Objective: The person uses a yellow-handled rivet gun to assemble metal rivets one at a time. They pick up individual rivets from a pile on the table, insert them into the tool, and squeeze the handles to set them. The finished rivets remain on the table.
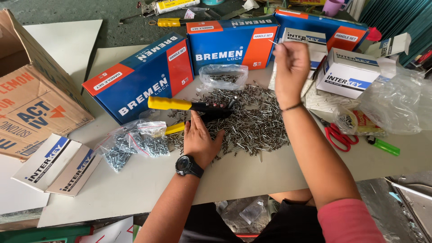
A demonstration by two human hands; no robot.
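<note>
A big heap of small silver rivets (252, 119) covers the middle of the white table (252, 173). My left hand (200, 137), with a black watch on the wrist, rests flat on the heap's left edge, beside a riveting tool with yellow handles (180, 105) that lies on the rivets. My right hand (290, 67) is raised above the heap with the fingers pinched on a single thin rivet (273, 42).
Three blue and orange boxes (144, 76) stand along the back. Small white boxes (346, 72) and clear plastic bags (396, 101) sit at right, with red scissors (339, 135) and a green lighter (384, 145). Bags of screws (130, 141) and a cardboard carton (31, 90) lie left.
</note>
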